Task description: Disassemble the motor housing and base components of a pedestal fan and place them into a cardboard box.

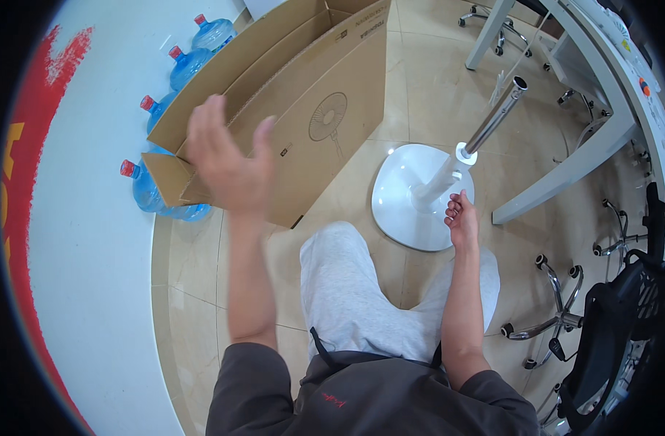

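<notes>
My left hand is raised over the near left corner of an open cardboard box, its fingers stretched and thumb apart, slightly blurred. The box stands upright on the floor with its flaps up, and a fan is drawn on its side. To the right of it stands a fan stand with a white rounded base, a white collar and a chrome pole that leans to the right in view. Just beside the stand's lower column, my right hand has its fingers curled in; whatever they may hold is too small to tell.
Several blue water jugs with red caps line the white wall behind the box. A white-legged desk stands at the right. Office chairs with wheeled bases are near my right side and farther back. Tiled floor lies between.
</notes>
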A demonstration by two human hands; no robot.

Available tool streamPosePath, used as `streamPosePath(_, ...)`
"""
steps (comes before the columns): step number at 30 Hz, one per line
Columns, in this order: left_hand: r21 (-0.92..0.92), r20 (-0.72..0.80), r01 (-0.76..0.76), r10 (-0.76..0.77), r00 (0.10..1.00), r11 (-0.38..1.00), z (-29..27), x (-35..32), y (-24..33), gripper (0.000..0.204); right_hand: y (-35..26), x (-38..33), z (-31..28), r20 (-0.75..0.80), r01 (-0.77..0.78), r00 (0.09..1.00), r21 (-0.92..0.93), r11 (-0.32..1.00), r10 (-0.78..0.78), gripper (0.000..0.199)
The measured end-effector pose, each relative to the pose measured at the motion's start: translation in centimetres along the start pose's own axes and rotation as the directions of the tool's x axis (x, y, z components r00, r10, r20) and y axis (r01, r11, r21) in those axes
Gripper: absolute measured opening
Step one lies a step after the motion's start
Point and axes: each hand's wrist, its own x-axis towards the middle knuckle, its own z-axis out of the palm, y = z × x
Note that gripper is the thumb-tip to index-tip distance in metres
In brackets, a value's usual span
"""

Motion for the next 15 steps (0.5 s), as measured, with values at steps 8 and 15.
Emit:
streamPosePath(8, 0.279, 0.481, 0.033, -0.169, 0.860, 0.960, -2.4, -1.7, -5.1, 0.038, 0.4, 0.5, 0.3, 0.018, 0.034, 0.999, -0.047, 0.998, -0.033, 0.026)
streamPosePath(15, 0.183, 0.395, -0.138, 0.056, 0.917, 0.974, -5.0, -8.1, 0.6, 0.031, -1.7, -0.9, 1.2, -0.074, 0.335, 0.935, -0.134, 0.933, -0.346, 0.024)
